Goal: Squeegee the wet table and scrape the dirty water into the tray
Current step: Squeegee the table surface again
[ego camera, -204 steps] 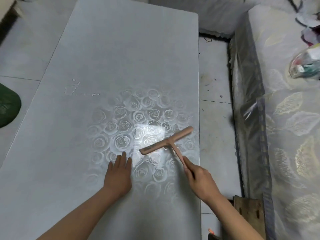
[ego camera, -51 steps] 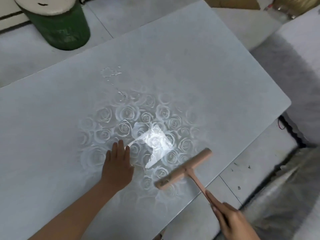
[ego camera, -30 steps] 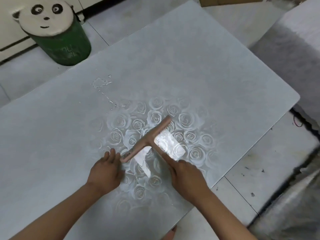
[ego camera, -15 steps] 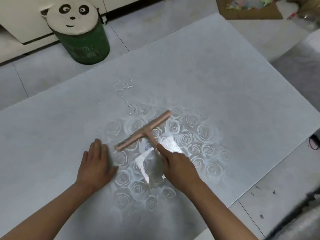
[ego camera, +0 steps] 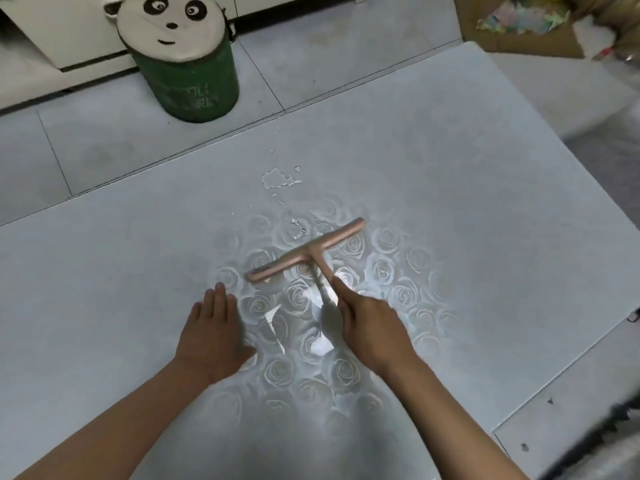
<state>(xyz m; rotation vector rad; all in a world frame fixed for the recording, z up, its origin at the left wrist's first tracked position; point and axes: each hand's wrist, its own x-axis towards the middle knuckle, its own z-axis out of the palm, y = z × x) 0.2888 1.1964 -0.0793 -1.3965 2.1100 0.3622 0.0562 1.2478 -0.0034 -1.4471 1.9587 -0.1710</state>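
A pink T-shaped squeegee [ego camera: 306, 251] lies with its blade on the grey rose-patterned table [ego camera: 450, 209]. My right hand [ego camera: 370, 323] grips its handle from the near side. My left hand [ego camera: 214, 336] rests flat on the table to the left of the blade, fingers straight. A small puddle of water [ego camera: 278, 177] sits beyond the blade, with a trail of droplets [ego camera: 298, 225] leading down to the blade's far side. No tray is in view.
A green stool with a panda-face cushion [ego camera: 183, 60] stands on the tiled floor beyond the table's far edge. A cardboard box with coloured scraps [ego camera: 526, 26] is at the top right. The table's right edge [ego camera: 568, 362] drops to the floor.
The squeegee and my right hand moved from the table's right edge toward the middle and on toward the puddle. My left hand stayed flat on the table. The view swung left.
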